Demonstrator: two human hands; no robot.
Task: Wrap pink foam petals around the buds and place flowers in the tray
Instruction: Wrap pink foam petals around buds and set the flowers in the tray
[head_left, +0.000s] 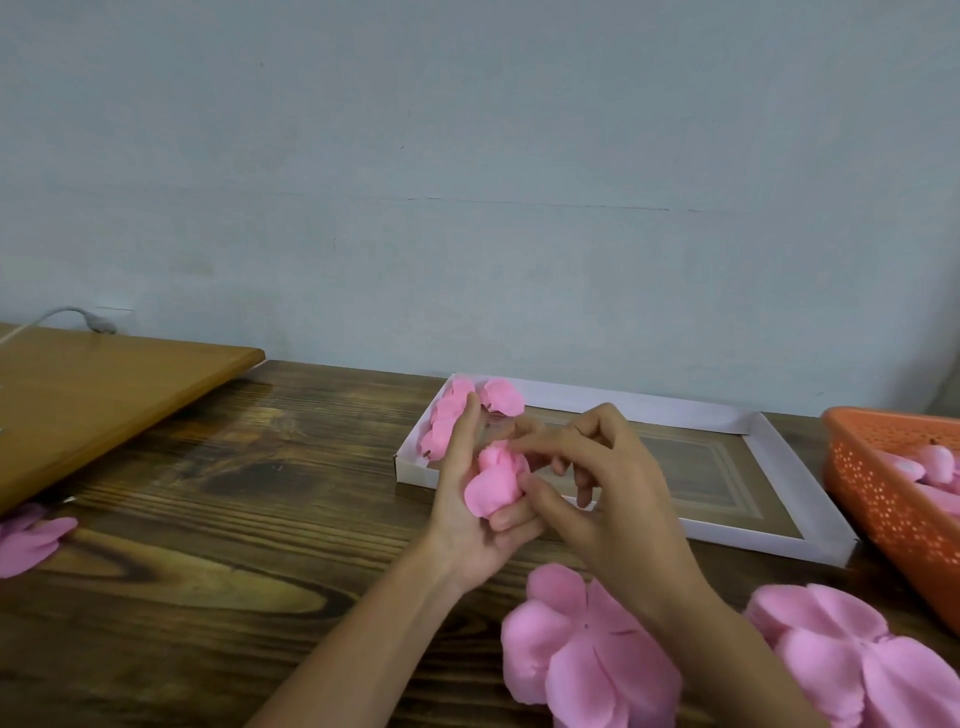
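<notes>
Presently: one flower in assembly, wrapping step under way.

- Item: half-wrapped flower (494, 482). Pink foam, soft, matte, rounded; petals are folded close about a core that is hidden, so the bud itself cannot be seen. No stem is visible.
- Left grip (465, 501): cradles the flower from below and behind, lower fingers curled under it, forefinger pointing up.
- Right grip (613, 478): fingers curled, thumb and fingertips pinching at the flower's near side, seemingly pressing a petal edge down.
- Location: held between both grips, above the table (208, 519), just in front of the tray's near-left corner.
- Tray (685, 410): white card, shallow, lying beyond and to the right of the grips. Finished flowers (452, 415) are clustered in the corner just behind the left grip.
- Stock: flat petal stacks (582, 644), directly below the right grip's forearm; a second stack (852, 654) further right.
- Orange basket (883, 499): well right of the right grip, holding pink pieces, probably buds.

Judgement: wrap is near complete. The next move calls for smoothing the last petal snug without crushing the foam, then carrying the flower forward to sit beside the finished ones.
</notes>
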